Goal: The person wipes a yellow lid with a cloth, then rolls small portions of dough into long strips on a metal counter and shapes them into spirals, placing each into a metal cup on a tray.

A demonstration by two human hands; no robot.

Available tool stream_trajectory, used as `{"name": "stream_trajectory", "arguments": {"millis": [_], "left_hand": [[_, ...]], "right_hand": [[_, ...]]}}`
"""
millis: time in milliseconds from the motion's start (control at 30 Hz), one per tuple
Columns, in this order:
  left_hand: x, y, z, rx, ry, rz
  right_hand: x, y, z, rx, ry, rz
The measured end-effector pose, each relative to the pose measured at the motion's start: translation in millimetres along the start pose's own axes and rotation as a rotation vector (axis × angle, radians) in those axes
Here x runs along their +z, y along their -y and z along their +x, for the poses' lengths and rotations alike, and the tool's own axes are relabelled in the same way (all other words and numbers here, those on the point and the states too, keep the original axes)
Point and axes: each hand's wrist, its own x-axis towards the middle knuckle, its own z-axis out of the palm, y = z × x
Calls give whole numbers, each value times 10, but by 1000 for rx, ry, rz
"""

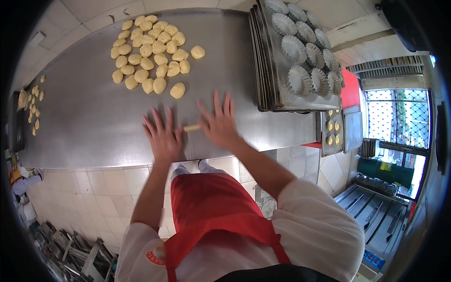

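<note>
Steel spreads wide before me, a long grey worktop (84, 122) above pale floor tiles (103, 185), with a barred window (399, 115) letting daylight in at the far right. From the head view, I look down past a red apron (213, 197) to two bare hands near the table's front edge. The left hand (164, 138) lies palm down, its fingers spread apart and closed around nothing. The right hand (220, 127) is open likewise, slightly blurred, fingers fanned out; it has no grip on anything either. Between them sits a thin strip of dough (191, 128), one end by the left thumb, the other running to the right hand; I cannot tell how much lies under that palm.

As for progress, I see just this one piece drawn out long. Beyond the hands, a big cluster of rounded dough pieces (146, 50) lies unstretched, two of them a little apart from the rest, so by my reckoning most of the shaping is left. More small pieces (37, 113) lie at the table's far left end. On the right, fluted tins (293, 50) stand on a stack of trays (305, 103), no dough visible in them. Lower down, small tins with yellow contents (330, 126) look already filled, though they are too small for me to judge further.
</note>
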Motion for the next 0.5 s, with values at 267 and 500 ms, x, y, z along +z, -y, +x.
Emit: {"name": "stream_trajectory", "arguments": {"millis": [267,500], "left_hand": [[122,224,-42,136,0,-89],[-325,989,-710,217,190,-239]], "right_hand": [[95,85,22,37,77,85],[-241,23,-922,114,-85,53]]}}
